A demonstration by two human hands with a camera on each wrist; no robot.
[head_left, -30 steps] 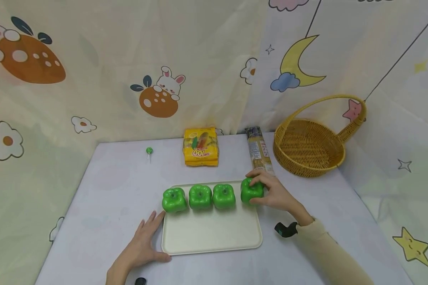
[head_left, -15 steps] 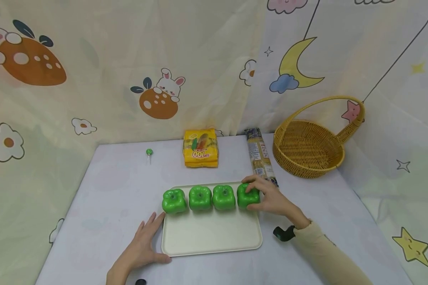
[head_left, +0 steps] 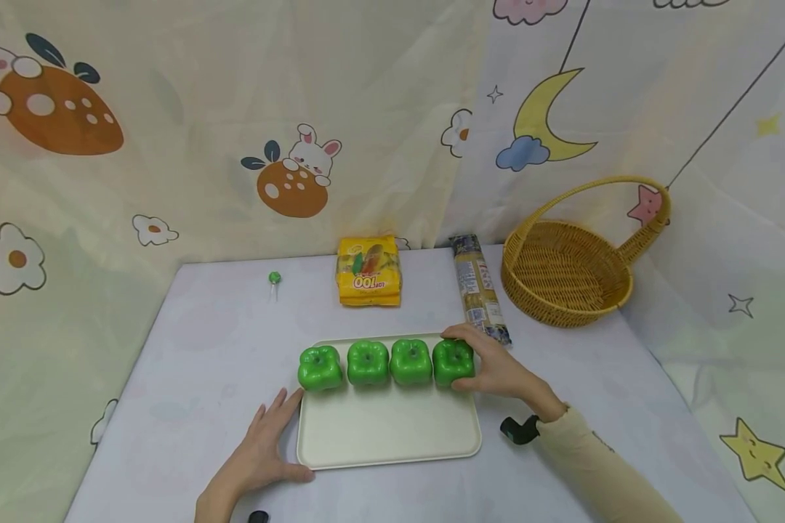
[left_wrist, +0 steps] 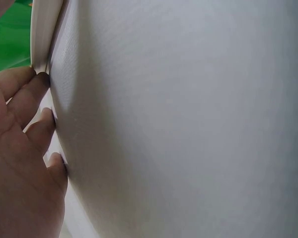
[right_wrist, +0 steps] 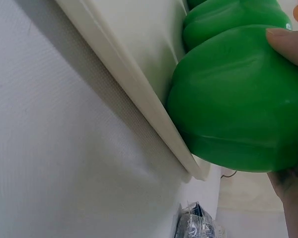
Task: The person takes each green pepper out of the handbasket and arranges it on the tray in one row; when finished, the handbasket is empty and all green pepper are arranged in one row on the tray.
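Note:
Several green bell peppers stand in a row along the far side of a cream tray (head_left: 389, 428). My right hand (head_left: 502, 369) holds the rightmost green bell pepper (head_left: 450, 365), thumb on its near side and fingers on its far side. This pepper (right_wrist: 233, 104) rests close against the tray's rim (right_wrist: 134, 89) in the right wrist view. At the tray's left edge lies my left hand (head_left: 259, 452), fingers spread, thumb by the near corner. In the left wrist view the left hand's fingertips (left_wrist: 43, 79) touch the outside of the tray.
At the back stand a yellow snack packet (head_left: 369, 272), a long clear-wrapped packet (head_left: 480, 290) right behind the tray's corner, and a wicker basket (head_left: 565, 272) with a tall handle. A green lollipop (head_left: 274, 277) lies at the back left. A patterned cloth hangs behind the table.
My right hand has brought the rightmost pepper left and slightly nearer, beside its neighbour in the row. Its index finger has come off the pepper's top. The left hand has stayed in place.

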